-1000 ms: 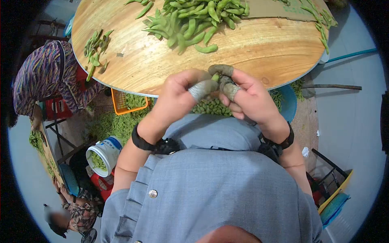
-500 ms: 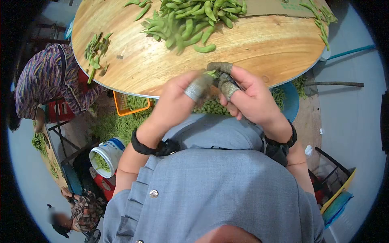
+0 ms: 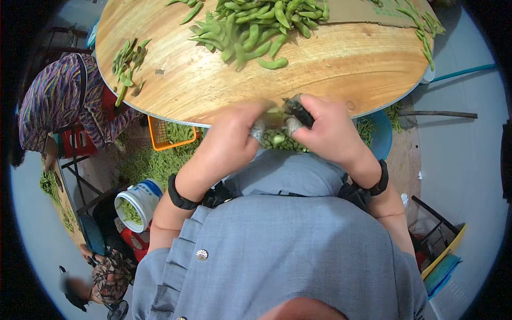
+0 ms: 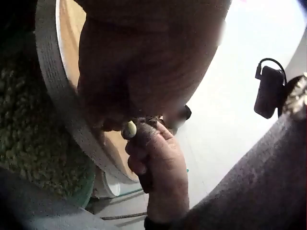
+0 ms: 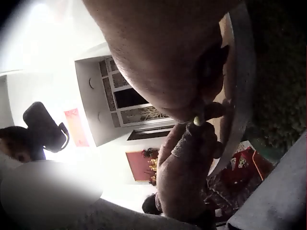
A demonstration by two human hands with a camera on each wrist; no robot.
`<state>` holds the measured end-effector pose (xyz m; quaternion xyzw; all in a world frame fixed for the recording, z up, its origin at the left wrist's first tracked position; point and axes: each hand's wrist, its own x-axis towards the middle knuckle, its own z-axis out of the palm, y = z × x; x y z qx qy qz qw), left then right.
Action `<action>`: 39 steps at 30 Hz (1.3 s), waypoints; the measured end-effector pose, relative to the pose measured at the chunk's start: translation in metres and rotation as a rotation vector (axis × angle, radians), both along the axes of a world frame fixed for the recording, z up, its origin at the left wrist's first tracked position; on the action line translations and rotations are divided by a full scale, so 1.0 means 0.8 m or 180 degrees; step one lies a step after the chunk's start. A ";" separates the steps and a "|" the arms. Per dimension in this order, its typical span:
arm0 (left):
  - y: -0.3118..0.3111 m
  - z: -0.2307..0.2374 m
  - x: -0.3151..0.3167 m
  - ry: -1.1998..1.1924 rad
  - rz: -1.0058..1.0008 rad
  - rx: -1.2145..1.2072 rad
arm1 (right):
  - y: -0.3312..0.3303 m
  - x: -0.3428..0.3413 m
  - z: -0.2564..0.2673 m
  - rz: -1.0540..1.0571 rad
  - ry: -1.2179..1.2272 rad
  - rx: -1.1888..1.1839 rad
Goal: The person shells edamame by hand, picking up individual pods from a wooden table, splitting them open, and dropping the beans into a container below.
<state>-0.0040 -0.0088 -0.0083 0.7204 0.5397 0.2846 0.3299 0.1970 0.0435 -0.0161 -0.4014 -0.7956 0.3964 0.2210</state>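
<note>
My left hand (image 3: 226, 130) and right hand (image 3: 333, 130) meet over the near table edge, gripping a green edamame pod (image 3: 274, 115) between their fingertips. Grey tape wraps the left thumb; worn grey coverings are on the right thumb and forefinger. A dark strip (image 3: 302, 113) lies along the right hand's fingers. Just below the fingertips shows a pale green bean (image 3: 278, 139); at the hands, a pale bean also shows in the left wrist view (image 4: 129, 130) and right wrist view (image 5: 197, 120). Under the hands are shelled beans (image 3: 288, 145) in a blue basin (image 3: 382, 136).
A pile of edamame pods (image 3: 256, 32) lies on the round wooden table (image 3: 330, 69), with more pods (image 3: 127, 66) at its left. An orange basket (image 3: 154, 136) and a white bucket (image 3: 140, 200) stand on the floor to the left. Two people are at the left.
The left hand has turned over, its back now upward, and the right fingers have closed inward. A pale bean now shows below the fingertips. The table pile has not changed.
</note>
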 end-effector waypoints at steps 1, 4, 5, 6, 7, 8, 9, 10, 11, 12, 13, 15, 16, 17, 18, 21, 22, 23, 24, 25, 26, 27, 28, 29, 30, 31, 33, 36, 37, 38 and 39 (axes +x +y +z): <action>0.000 0.002 -0.002 -0.0006 0.0014 -0.0004 | 0.000 0.001 -0.002 0.0123 -0.0155 0.0064; -0.002 0.007 -0.011 -0.0131 0.0417 -0.0323 | 0.003 -0.003 -0.005 0.0120 -0.0352 0.0198; -0.003 0.002 -0.013 -0.0197 0.0419 -0.0323 | 0.006 -0.005 -0.006 -0.0045 -0.0391 0.0279; -0.003 -0.001 -0.015 -0.0265 0.0414 -0.0323 | 0.012 -0.010 -0.008 -0.0028 -0.0395 0.0283; -0.004 -0.001 -0.017 -0.0271 0.0426 -0.0323 | 0.022 -0.018 -0.010 -0.0254 -0.0240 0.0719; -0.007 0.000 -0.021 -0.0469 0.0596 -0.0241 | 0.033 -0.025 -0.013 -0.0486 -0.0078 0.1151; -0.011 0.001 -0.026 -0.0662 0.0762 -0.0158 | 0.046 -0.030 -0.015 -0.0468 -0.0116 0.1261; -0.016 0.006 -0.034 -0.0657 0.0765 -0.0158 | 0.057 -0.033 -0.021 -0.0467 -0.0111 0.1259; -0.022 0.016 -0.046 -0.0494 0.1085 -0.0412 | 0.066 -0.037 -0.028 -0.0442 -0.0153 0.1394; -0.029 0.026 -0.059 -0.0325 0.1407 -0.0666 | 0.071 -0.039 -0.032 -0.0415 -0.0190 0.1529; -0.039 0.034 -0.073 0.0121 0.1586 -0.0597 | 0.071 -0.040 -0.028 -0.0401 -0.0174 0.1526; -0.060 0.036 -0.097 0.1302 0.1953 -0.0335 | 0.067 -0.036 -0.013 -0.0110 -0.0304 0.1045; -0.071 0.036 -0.110 0.1937 0.1955 -0.0381 | 0.063 -0.033 -0.008 -0.0092 -0.0299 0.1032; -0.075 0.038 -0.110 0.2482 0.1859 -0.0152 | 0.058 -0.030 -0.003 0.0045 -0.0266 0.0464; -0.078 0.042 -0.109 0.3021 0.1743 0.0079 | 0.053 -0.026 0.002 0.0177 -0.0236 -0.0106; -0.046 0.044 -0.064 0.1867 0.1195 0.0928 | 0.039 -0.023 0.015 0.0629 -0.0070 -0.0178; -0.034 0.040 -0.048 0.1254 0.0740 0.0960 | 0.036 -0.023 0.020 0.0845 -0.0104 -0.0086; -0.022 0.036 -0.034 0.0961 0.0324 0.0839 | 0.034 -0.021 0.026 0.0974 -0.0245 -0.0005; -0.014 0.030 -0.031 0.0817 -0.0070 0.0566 | 0.032 -0.018 0.028 0.0964 -0.0260 0.0002; -0.006 0.026 -0.026 0.0811 -0.0301 0.0231 | 0.031 -0.014 0.029 0.0922 -0.0108 -0.0052; -0.001 0.023 -0.022 0.0811 -0.0537 -0.0101 | 0.030 -0.011 0.028 0.0875 0.0049 -0.0102; 0.000 0.020 -0.019 0.0808 -0.0557 -0.0089 | 0.027 -0.008 0.025 0.0854 0.0045 -0.0093; 0.001 0.017 -0.016 0.0103 -0.0286 -0.0289 | 0.022 -0.006 0.020 0.0475 0.0412 -0.0453; 0.002 0.015 -0.014 -0.0600 -0.0008 -0.0498 | 0.017 -0.003 0.018 0.0095 0.0782 -0.0815; 0.003 0.015 -0.012 -0.0595 -0.0024 -0.0500 | 0.013 -0.001 0.020 0.0079 0.0787 -0.0814; 0.004 0.015 -0.011 -0.1135 0.0093 -0.0840 | 0.008 0.001 0.025 0.0130 0.0698 -0.0887; 0.004 0.011 -0.008 -0.1671 0.0217 -0.1173 | 0.004 0.001 0.031 0.0187 0.0611 -0.0955; 0.002 0.000 -0.005 -0.1925 0.0388 -0.1168 | 0.003 -0.001 0.031 0.0248 0.0683 -0.1284; 0.003 0.000 -0.005 -0.1951 0.0392 -0.1228 | 0.003 -0.002 0.025 0.0271 0.0771 -0.1220; 0.003 -0.001 -0.005 -0.1977 0.0394 -0.1288 | 0.004 -0.002 0.022 0.0293 0.0859 -0.1154; 0.003 -0.001 -0.004 -0.1972 0.0388 -0.1289 | 0.003 -0.002 0.023 0.0287 0.0863 -0.1152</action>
